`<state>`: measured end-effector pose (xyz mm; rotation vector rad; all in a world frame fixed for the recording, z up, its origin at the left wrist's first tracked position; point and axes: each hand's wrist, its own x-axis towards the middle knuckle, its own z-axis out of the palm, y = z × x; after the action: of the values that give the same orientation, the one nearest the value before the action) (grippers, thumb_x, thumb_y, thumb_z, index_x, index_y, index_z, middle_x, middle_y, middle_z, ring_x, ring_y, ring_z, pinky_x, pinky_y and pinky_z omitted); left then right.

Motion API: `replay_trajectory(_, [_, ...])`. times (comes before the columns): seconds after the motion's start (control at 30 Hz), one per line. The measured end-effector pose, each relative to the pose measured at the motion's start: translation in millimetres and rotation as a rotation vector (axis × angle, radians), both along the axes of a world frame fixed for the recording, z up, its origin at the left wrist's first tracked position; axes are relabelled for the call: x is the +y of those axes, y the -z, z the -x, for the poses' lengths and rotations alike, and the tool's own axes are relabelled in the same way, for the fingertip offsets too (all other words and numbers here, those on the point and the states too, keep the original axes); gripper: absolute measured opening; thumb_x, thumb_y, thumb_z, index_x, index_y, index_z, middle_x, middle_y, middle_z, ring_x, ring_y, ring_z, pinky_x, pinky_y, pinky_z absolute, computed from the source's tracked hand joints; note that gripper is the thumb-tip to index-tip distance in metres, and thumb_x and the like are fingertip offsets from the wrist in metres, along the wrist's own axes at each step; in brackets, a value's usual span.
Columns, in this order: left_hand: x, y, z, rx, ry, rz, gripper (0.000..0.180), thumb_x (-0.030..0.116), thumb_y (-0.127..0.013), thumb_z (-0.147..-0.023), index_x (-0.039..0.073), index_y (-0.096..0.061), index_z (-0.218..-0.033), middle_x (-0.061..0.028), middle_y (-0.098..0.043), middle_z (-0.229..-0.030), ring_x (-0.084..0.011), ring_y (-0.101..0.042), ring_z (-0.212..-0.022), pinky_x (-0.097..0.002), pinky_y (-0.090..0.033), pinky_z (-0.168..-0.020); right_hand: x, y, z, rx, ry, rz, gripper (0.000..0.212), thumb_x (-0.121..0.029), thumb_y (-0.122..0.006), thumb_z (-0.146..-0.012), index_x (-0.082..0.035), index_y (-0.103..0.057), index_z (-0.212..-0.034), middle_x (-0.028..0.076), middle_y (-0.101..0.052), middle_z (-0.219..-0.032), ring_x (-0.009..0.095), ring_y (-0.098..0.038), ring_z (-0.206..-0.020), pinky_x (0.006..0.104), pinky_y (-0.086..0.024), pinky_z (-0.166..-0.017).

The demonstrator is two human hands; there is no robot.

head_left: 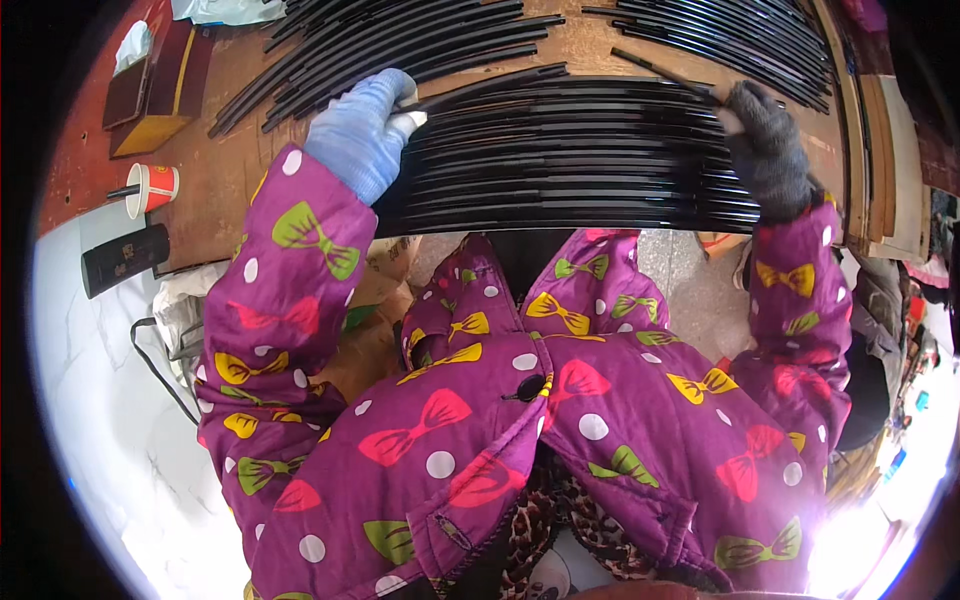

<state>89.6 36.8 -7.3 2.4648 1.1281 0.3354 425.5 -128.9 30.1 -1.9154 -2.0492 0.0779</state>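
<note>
One row of black strips [570,150], near edge of worktop [582,48]

Bare worktop separates two rear groups [725,45] (narrow gap). Left fingers [402,122] curl at the row's left end, right fingers [738,122] at its right; grip: cannot tell.

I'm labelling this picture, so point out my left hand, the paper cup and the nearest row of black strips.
Left hand [358,135]: head view, on its gloved back.
Paper cup [161,187]: head view, on its red outer wall.
Black strips [585,150]: head view, mid-row.
</note>
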Motion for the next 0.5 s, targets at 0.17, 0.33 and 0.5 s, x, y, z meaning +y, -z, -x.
replay_trajectory(0.17, [-15.6, 0.6, 11.5, -0.217, -0.004, 0.207, 0.022, 0.003, -0.059, -0.076, 0.002, -0.055, -0.098, -0.0049, -0.06, -0.084, -0.0081, -0.054, -0.073, -0.0208, -0.044, -0.063, -13.2, 5.1, 29.7, 0.154, -0.026, -0.139, 0.018, -0.004, -0.058, -0.076, -0.003, -0.057, -0.094, 0.013, -0.057, -0.083, 0.026, -0.058, -0.074, 0.0301, -0.045, -0.064])
replay_trajectory(0.33, [-15.3, -0.1, 8.1, -0.16, 0.094, 0.157, 0.017, 0.005, -0.059, -0.077, 0.002, -0.059, -0.094, -0.0041, -0.059, -0.084, -0.0086, -0.052, -0.071, -0.0209, -0.044, -0.063, -17.9, 11.0, 39.9, 0.232, 0.029, -0.065, 0.018, -0.004, -0.058, -0.075, -0.003, -0.057, -0.093, 0.012, -0.057, -0.081, 0.026, -0.058, -0.074, 0.0303, -0.045, -0.065])
replay_trajectory(0.5, [-16.2, -2.5, 11.1, -0.198, 0.132, 0.203, 0.018, 0.006, -0.061, -0.076, 0.001, -0.06, -0.093, -0.0034, -0.059, -0.079, -0.0082, -0.051, -0.065, -0.0201, -0.043, -0.06, -18.7, 14.0, 40.7, 0.282, 0.0, -0.049, 0.018, -0.003, -0.059, -0.074, -0.003, -0.058, -0.092, 0.011, -0.057, -0.081, 0.024, -0.058, -0.074, 0.0289, -0.045, -0.065])
